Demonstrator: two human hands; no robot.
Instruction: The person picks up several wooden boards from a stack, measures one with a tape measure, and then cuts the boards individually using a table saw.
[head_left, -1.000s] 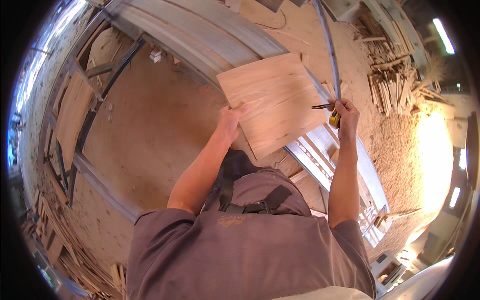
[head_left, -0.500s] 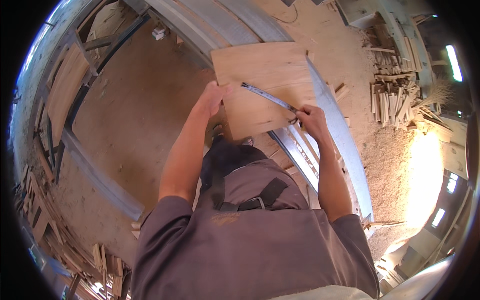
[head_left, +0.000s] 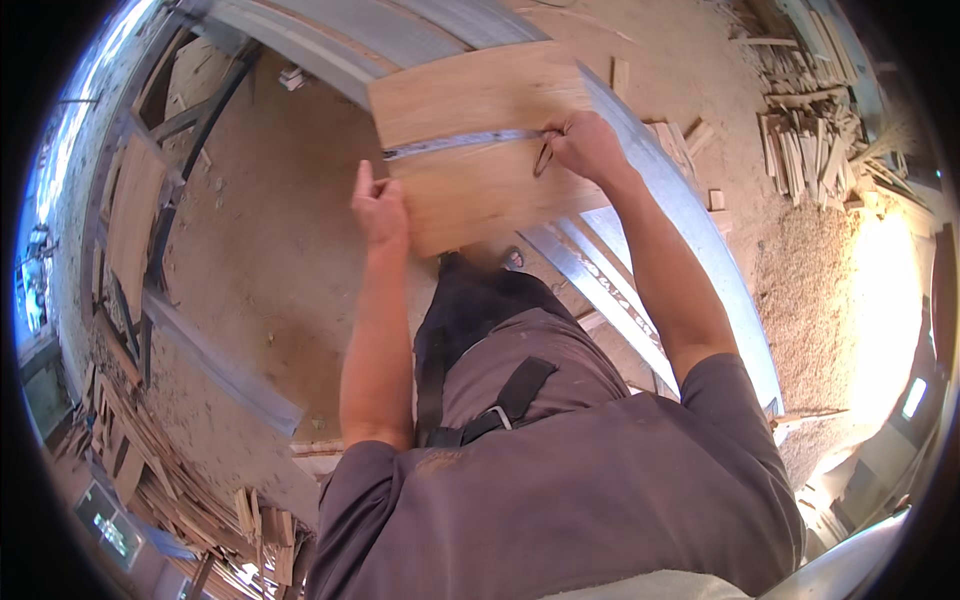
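Observation:
A pale, roughly square wooden board (head_left: pixel 480 195) lies over a long metal-topped bench, its near left part jutting past the bench. Across its face, nearly from side to side, runs the blade of a tape measure (head_left: pixel 460 143). My right hand (head_left: pixel 588 148) is closed around the tape's right end; a dark loop of cord hangs below the fingers, and the case is hidden in the fist. At the board's left edge is my left hand (head_left: pixel 380 208), index finger stretched upward near the tape's far end. Its thumb and curled fingers appear to hold the edge, partly hidden.
Grey metal rails (head_left: pixel 610 290) run beneath and beyond the board. Piles of wood offcuts (head_left: pixel 805 150) lie at the right, with more strips (head_left: pixel 165 490) at lower left. Sawdust (head_left: pixel 780 300) covers ground on the right. A metal beam (head_left: pixel 225 365) lies at left.
The tape has come down from a slant above the board to stretch across it. My right hand has moved up and left; my left index finger now points out. The view has shifted.

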